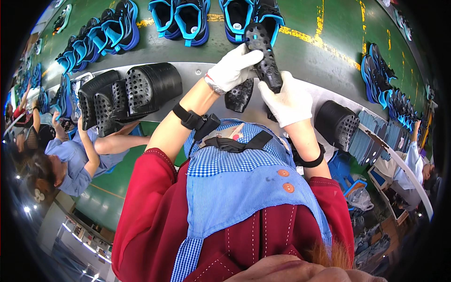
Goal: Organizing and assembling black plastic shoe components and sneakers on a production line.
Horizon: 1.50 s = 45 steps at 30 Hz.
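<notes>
Both of my hands wear white gloves and hold a long black plastic shoe tree (266, 63) covered in round holes. My left hand (235, 68) is closed on its left side near the middle. My right hand (287, 99) grips its lower end, thumb along the edge. The far end overlaps the opening of a black and blue sneaker (270, 13). A second perforated black piece (239, 96) lies just below my left hand on the grey metal edge. Another dark piece is mostly hidden behind my right hand.
Sneakers (191, 21) stand in rows on the green conveyor (310, 63). Large black holed blocks (152, 89) lie at left, another (336, 124) at right beside stacked blue-grey flat pieces (373, 141). A person in blue (70, 162) sits close by at left; another works at far right.
</notes>
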### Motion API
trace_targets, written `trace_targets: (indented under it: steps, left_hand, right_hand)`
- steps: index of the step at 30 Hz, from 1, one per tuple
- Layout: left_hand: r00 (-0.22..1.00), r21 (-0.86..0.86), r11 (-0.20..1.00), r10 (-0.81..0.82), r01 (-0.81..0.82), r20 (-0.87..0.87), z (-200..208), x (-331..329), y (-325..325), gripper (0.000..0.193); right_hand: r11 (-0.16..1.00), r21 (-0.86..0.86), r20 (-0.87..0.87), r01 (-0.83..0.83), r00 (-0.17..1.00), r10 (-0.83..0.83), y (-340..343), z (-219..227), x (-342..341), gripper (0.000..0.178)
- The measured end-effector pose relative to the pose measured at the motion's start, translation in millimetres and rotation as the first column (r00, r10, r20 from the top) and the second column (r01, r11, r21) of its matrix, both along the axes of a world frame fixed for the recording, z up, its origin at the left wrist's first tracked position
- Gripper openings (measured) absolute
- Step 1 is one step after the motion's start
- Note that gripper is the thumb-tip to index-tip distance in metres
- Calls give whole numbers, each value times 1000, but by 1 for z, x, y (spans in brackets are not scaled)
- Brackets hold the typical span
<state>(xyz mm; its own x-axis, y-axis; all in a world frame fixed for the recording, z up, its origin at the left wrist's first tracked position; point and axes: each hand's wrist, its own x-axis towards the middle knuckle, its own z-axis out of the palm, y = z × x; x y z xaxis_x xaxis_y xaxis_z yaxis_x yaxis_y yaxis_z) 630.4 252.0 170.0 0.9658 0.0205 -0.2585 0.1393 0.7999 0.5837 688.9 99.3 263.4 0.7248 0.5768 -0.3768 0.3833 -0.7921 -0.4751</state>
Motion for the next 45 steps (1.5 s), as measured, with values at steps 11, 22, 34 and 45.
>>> trace_targets:
  steps: [11, 22, 34, 45]
  left_hand:
    - [950, 597, 783, 22, 177, -310, -11, 35, 18, 38]
    - [965, 963, -230, -183, 142, -187, -70, 46, 23, 35]
    - [760, 772, -219, -156, 597, -631, -83, 99, 22, 29]
    - [829, 815, -314, -130, 486, -544, -86, 84, 28, 42]
  right_hand:
    - [982, -88, -74, 168, 982, -174, 19, -46, 44, 54]
    - [964, -256, -59, 64, 995, -82, 64, -74, 115, 51]
    - [917, -385, 6, 102, 994, -108, 143, -135, 118, 40]
    - [974, -221, -47, 43, 997, -55, 158, -156, 118, 39]
